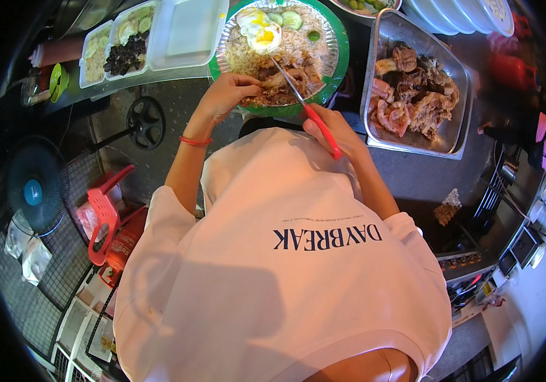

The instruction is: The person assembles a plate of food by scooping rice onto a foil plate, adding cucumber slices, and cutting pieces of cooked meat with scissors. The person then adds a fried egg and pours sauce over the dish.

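My left hand (230,94) pinches the edge of a piece of brown cooked meat (279,83) at the near side of a plate. In my right hand (338,130) is a pair of red-handled scissors (321,127), its blades pointing away to the left over the meat. Whether the blades are parted is hard to tell. The green-rimmed plate (339,54) has a shiny clear liner. On it lie rice (238,51), a fried egg (261,32), cucumber slices (292,20) and a small green citrus fruit (313,35).
A metal tray (375,76) of large cooked meat pieces (435,108) stands right of the plate. To the left is an open white takeaway box (187,32) with food. Stacked white lids (457,16) are at the far right. A fan (34,191) and red chair (104,213) stand left.
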Motion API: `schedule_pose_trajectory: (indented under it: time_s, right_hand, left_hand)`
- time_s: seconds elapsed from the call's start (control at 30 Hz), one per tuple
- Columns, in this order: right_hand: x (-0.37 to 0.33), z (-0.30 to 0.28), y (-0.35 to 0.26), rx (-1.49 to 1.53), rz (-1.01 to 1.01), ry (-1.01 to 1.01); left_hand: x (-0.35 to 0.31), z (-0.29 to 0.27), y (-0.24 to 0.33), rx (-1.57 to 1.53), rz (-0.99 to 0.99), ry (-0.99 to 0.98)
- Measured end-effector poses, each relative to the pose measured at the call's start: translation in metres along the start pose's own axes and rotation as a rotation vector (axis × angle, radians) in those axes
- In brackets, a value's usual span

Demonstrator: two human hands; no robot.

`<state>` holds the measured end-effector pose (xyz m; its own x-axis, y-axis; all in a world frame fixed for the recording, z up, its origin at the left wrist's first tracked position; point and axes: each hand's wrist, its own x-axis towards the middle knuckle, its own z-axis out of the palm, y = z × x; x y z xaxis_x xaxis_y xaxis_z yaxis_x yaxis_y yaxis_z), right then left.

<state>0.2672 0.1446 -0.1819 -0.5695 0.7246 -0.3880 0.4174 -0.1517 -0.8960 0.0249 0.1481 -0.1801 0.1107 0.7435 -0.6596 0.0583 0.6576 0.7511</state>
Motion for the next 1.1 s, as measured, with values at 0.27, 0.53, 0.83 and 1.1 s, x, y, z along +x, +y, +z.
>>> schedule_pose_trajectory:
  time_s: [0.27, 0.53, 0.83, 1.1]
  right_hand:
    - [0.004, -0.008, -0.001, 0.035, 0.212, -0.117]
    - [-0.012, -0.008, -0.012, -0.037, -0.105, -0.162]
    - [-0.003, -0.011, -0.001, 0.021, 0.066, -0.092]
    - [0.004, -0.001, -0.011, 0.032, 0.059, -0.025]
  left_hand:
    - [-0.004, -0.008, -0.007, -0.341, 0.249, 0.211]
    - [-0.007, 0.03, -0.017, -0.15, 0.659, 0.595]
    - [-0.009, 0.031, -0.001, 0.008, 0.468, 0.48]
    - [-0.009, 0.017, 0.006, 0.049, 0.285, 0.213]
